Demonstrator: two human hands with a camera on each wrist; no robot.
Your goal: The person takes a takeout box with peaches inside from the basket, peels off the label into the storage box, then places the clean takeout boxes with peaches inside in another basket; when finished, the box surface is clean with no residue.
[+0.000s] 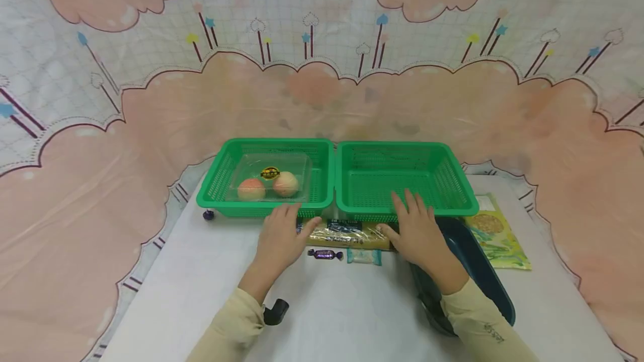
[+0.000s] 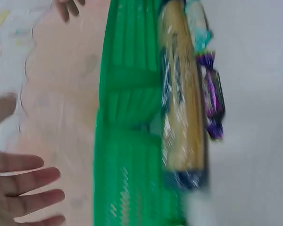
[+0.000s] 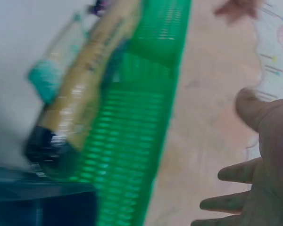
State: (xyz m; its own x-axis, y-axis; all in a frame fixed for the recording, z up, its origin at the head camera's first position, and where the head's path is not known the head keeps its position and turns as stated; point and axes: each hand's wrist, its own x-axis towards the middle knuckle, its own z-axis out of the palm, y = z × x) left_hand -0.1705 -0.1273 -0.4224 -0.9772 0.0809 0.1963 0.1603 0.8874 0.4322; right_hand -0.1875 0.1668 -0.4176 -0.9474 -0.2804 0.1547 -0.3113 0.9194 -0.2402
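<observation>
My left hand [image 1: 282, 234] is over the front rim of the left green basket [image 1: 216, 203], its fingers straight and holding nothing. In that basket lies a clear plastic box [image 1: 302, 175] with two peaches [image 1: 285, 184]. My right hand [image 1: 416, 233], fingers spread, is by the front of the right green basket [image 1: 392, 152]. Whether either hand touches a rim I cannot tell. Between the hands, along the baskets' front, lies a long clear-wrapped pack of what looks like dried noodles [image 1: 347, 235]. Before it lie a purple-wrapped candy [image 1: 326, 254] and a teal-and-white packet [image 1: 364, 256].
A dark blue tray [image 1: 485, 272] sits partly under my right forearm. Behind it lies a yellow-green bag [image 1: 495, 230]. A small dark wrapped piece [image 1: 208, 215] is at the left basket's corner. Next to my left sleeve is a black object [image 1: 276, 312]. A patterned cloth [image 1: 322, 99] hangs behind.
</observation>
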